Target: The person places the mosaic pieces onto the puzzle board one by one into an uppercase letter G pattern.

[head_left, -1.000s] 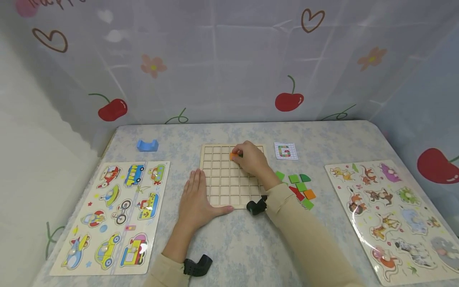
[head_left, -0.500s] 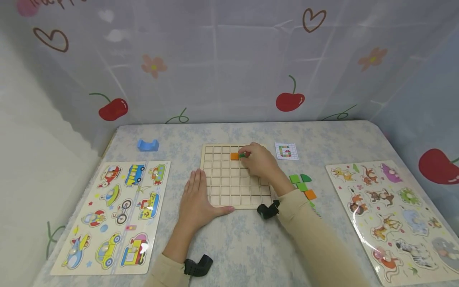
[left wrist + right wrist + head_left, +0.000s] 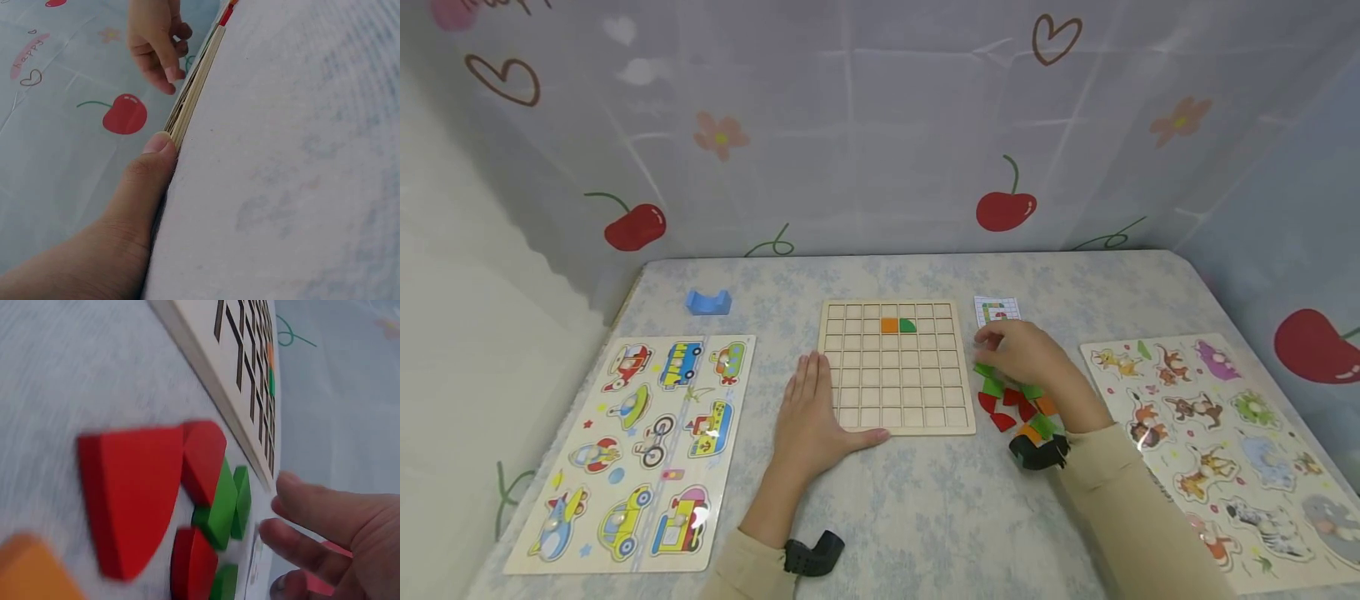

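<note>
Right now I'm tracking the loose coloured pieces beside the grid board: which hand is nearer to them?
Right. The right hand hovers over the pile of coloured pieces; the left hand rests flat at the board's opposite, left edge.

Your right hand (image 3: 1026, 354) has left the wooden grid board (image 3: 895, 367) and moved off to its right, where it now hovers with fingers loosely spread over the loose pile of red and green pieces (image 3: 1007, 398). The orange square (image 3: 889, 325) and the green quarter-round piece (image 3: 907, 326) you were covering now lie uncovered side by side in the board's second row.
</note>
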`<state>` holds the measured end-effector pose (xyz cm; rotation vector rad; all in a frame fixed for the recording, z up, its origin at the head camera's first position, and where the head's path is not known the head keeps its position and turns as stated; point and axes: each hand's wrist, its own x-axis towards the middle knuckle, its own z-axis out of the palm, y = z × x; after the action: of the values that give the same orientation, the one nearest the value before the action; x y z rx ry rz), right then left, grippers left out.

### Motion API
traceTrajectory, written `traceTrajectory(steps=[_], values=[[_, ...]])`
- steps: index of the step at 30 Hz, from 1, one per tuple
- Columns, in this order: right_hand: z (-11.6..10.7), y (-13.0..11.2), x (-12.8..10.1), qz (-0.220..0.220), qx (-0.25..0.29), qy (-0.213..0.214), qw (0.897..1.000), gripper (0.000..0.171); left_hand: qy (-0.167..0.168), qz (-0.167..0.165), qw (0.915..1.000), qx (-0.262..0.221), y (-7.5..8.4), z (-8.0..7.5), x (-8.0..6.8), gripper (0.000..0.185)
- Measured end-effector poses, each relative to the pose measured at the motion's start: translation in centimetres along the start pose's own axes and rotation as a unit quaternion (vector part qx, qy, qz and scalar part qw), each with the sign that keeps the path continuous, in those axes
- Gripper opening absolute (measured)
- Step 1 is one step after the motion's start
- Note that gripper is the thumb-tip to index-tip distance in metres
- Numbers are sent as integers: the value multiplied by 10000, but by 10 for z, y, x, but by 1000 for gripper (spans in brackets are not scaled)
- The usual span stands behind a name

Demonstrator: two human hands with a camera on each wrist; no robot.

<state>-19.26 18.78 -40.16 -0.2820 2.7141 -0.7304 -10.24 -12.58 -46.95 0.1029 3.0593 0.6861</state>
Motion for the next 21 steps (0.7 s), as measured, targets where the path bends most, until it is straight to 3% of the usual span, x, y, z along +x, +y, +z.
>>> traceTrajectory(steps=[7,21], values=[[3,11,-10,-12,-198,-115,9997,31,21,-1,10000,12,0,1,0,151],[10,15,-5,-533,689,-2,9962,16,-2,2,10000,24,-1,0,0,151]])
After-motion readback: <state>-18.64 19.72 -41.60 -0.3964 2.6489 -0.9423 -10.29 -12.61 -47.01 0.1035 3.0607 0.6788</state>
